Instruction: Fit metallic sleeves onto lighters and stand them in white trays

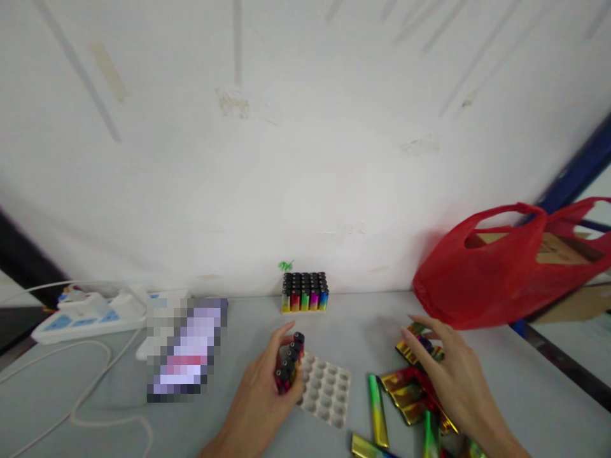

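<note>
My left hand (265, 385) is closed around a short row of black-topped, brightly coloured lighters (289, 362). It holds them over the left side of a pale tray (327, 389) with rows of round hollows; fingers and lighters cover that side. My right hand (449, 362) reaches over a pile of shiny coloured pieces (410, 394) in gold, red and green. Its thumb and fingers are apart beside a gold-and-dark piece (405, 350), partly hidden under them. A green-and-gold strip (378, 410) lies between tray and pile.
A block of upright black-topped lighters (305, 294) stands against the white wall. At left are a power strip (90, 318), loose white cables (107, 362) and a pixelated phone-like object (191, 350). A red plastic bag (482, 280) holding cardboard sits at right.
</note>
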{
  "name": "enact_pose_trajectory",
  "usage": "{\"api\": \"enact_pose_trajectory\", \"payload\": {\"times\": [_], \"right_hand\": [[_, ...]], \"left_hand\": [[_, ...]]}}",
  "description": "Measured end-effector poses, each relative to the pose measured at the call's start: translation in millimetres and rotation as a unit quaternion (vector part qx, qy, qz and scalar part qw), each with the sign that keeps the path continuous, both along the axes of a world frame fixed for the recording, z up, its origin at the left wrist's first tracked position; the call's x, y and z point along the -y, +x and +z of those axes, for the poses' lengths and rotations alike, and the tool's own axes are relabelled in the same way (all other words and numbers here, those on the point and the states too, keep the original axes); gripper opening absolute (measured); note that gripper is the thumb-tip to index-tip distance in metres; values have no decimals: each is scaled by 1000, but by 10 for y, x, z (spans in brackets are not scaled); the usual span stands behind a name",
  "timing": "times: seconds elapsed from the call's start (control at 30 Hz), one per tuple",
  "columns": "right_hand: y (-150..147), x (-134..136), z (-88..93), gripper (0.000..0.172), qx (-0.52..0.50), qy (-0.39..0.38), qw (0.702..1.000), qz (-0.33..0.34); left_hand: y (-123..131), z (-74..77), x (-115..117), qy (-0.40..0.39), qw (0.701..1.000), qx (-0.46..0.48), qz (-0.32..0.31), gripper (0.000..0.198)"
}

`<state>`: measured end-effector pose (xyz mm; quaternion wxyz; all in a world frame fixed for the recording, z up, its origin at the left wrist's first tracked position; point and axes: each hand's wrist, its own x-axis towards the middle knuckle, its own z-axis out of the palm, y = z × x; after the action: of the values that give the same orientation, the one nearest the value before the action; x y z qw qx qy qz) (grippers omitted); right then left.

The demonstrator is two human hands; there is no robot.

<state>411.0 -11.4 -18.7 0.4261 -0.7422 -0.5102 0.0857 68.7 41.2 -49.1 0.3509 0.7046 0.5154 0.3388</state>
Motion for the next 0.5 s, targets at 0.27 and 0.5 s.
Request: {"api": "enact_pose_trajectory", "payload": {"times": [0.27,0.5], "right_hand": [[-461,-352,524,28,-650,-41,747,135],[-1054,-554,511,38,-657,-69,726,191]], "left_hand": [[-149,168,-117,-104,982,94,-128,108],[-225,143,-179,-107,967,112,-204,107]]}}
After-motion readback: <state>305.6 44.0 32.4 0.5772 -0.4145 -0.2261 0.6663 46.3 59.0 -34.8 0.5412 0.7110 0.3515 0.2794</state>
